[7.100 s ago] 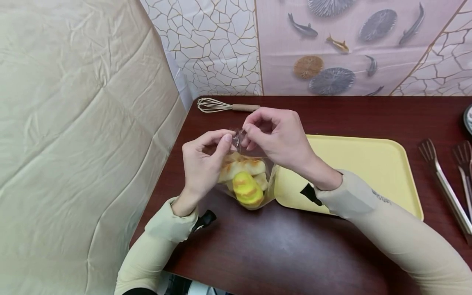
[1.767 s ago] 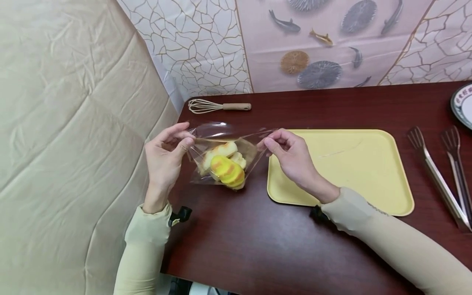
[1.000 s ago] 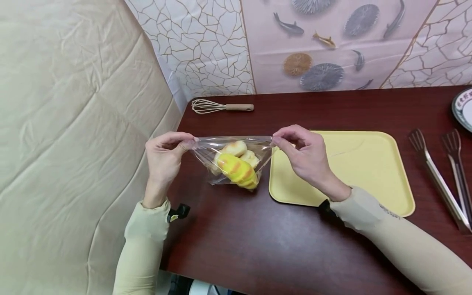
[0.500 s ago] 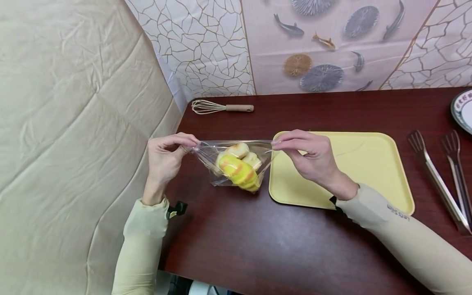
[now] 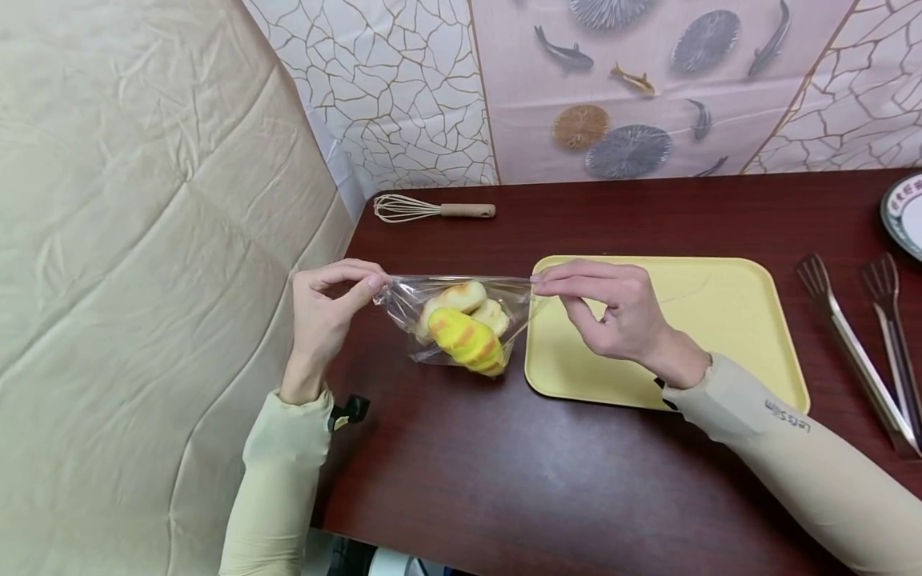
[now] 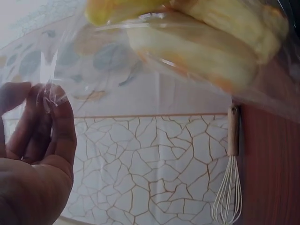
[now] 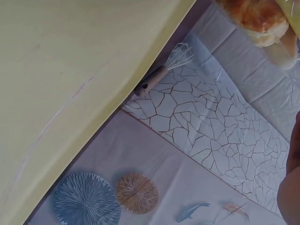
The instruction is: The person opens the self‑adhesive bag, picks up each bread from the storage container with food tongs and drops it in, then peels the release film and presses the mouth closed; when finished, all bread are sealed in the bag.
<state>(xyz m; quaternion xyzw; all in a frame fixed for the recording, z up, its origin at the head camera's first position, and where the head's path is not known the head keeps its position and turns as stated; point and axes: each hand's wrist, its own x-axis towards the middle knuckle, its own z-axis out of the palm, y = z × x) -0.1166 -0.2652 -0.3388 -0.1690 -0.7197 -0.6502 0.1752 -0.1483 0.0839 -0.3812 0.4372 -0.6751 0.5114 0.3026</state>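
A clear plastic bag [image 5: 425, 352] hangs stretched between both hands, its top edge drawn nearly straight. My left hand [image 5: 324, 320] pinches the bag's left top corner between thumb and fingers. At the right top corner, my right hand [image 5: 612, 308] pinches the film with its fingertips. Inside the bag lie a yellow bread roll [image 5: 467, 340] with orange stripes and paler bread pieces [image 5: 464, 298] behind it. In the left wrist view a pale roll [image 6: 192, 51] shows through the film. Only part of the right hand [image 7: 289, 183] shows in the right wrist view.
A yellow tray [image 5: 720, 336] lies under and beyond the right hand. Behind the bag is a whisk [image 5: 468, 210]. At the far right are metal fork-ended tongs [image 5: 857, 344], more tongs [image 5: 896, 336] and a plate [image 5: 909, 212]. A quilted cover [image 5: 158, 280] stands close on the left.
Earlier the hands were close together at the bag's gathered top; they then moved apart and spread it. Lately the right hand has turned, its fingers now over the bag's corner. The bread stays inside.
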